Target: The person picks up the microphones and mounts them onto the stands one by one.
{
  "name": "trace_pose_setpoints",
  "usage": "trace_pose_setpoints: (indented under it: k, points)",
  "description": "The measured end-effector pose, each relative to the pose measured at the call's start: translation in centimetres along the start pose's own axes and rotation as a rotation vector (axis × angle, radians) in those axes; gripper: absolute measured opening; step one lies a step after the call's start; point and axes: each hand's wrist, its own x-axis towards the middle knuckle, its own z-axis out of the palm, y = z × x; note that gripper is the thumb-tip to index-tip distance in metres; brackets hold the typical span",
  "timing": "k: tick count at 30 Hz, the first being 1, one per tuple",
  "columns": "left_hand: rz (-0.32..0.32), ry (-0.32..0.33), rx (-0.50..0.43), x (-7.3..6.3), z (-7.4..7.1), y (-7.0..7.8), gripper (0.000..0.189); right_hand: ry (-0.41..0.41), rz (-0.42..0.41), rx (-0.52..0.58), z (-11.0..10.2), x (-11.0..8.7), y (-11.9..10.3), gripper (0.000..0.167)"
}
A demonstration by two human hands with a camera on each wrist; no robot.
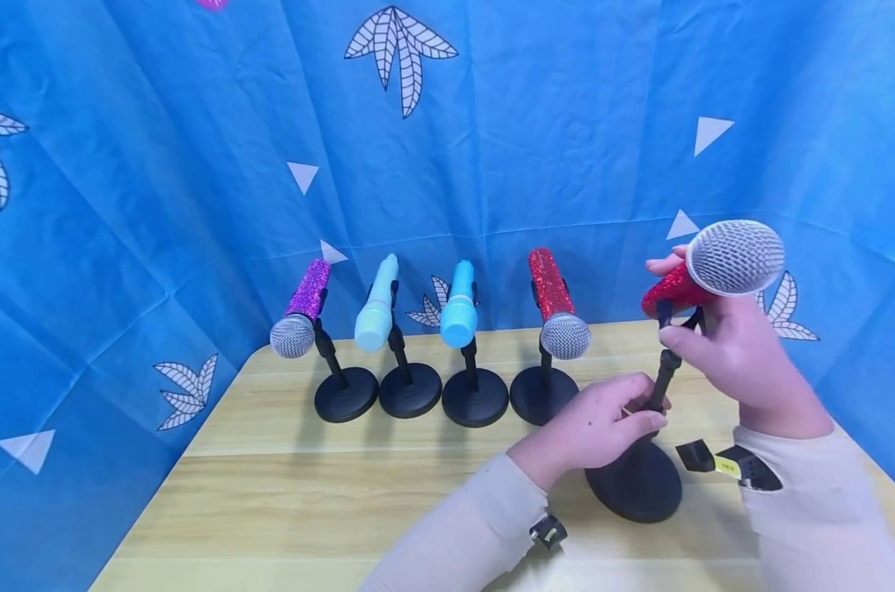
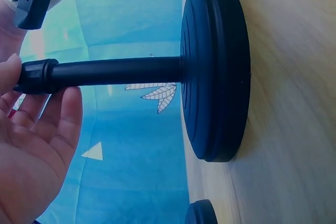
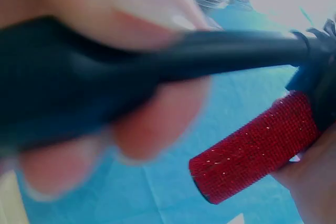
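Note:
On the right in the head view, my right hand [image 1: 743,349] grips a red glittery microphone [image 1: 676,288] with a silver mesh head, its thumb against the black clip. The microphone lies in or against that clip; the fingers partly hide how it sits. Below, my left hand [image 1: 591,423] holds the upright pole of the black stand [image 1: 634,485]. In the left wrist view, the left thumb and fingers [image 2: 68,114] pinch the collar [image 2: 39,76] near the pole's top. Its round base [image 2: 215,72] is low at the wooden tabletop. The red handle [image 3: 257,148] shows in the right wrist view.
Left of my hands stand several microphones on black stands: purple glitter [image 1: 310,288], pale mint [image 1: 376,312], turquoise [image 1: 459,308] and red glitter [image 1: 549,284]. They form a row on the wooden table [image 1: 292,501]. A blue patterned cloth [image 1: 536,156] hangs behind.

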Motion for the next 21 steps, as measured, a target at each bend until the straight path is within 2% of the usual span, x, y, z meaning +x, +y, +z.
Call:
trace_pose_setpoints:
  k: [7,10,14,17,21]
  points:
    - [0.01,0.001,0.006,-0.05,-0.03,-0.24,0.013,-0.117,0.054,-0.32,-0.24,0.07,-0.02,0.099]
    - [0.031,0.008,0.022,-0.09,-0.1,-0.38,0.012,-0.158,0.075,-0.402,-0.23,0.14,-0.16,0.101]
    - [0.051,0.01,0.04,-0.09,-0.14,-0.38,0.011,-0.105,0.073,-0.406,0.16,0.12,-0.06,0.096]
    - [0.04,0.003,0.038,-0.07,-0.09,-0.27,0.012,-0.051,0.07,-0.382,0.43,-0.06,0.06,0.097]
    - [0.019,-0.003,0.035,-0.06,-0.05,-0.13,0.012,-0.032,0.077,-0.346,0.55,-0.26,0.08,0.098]
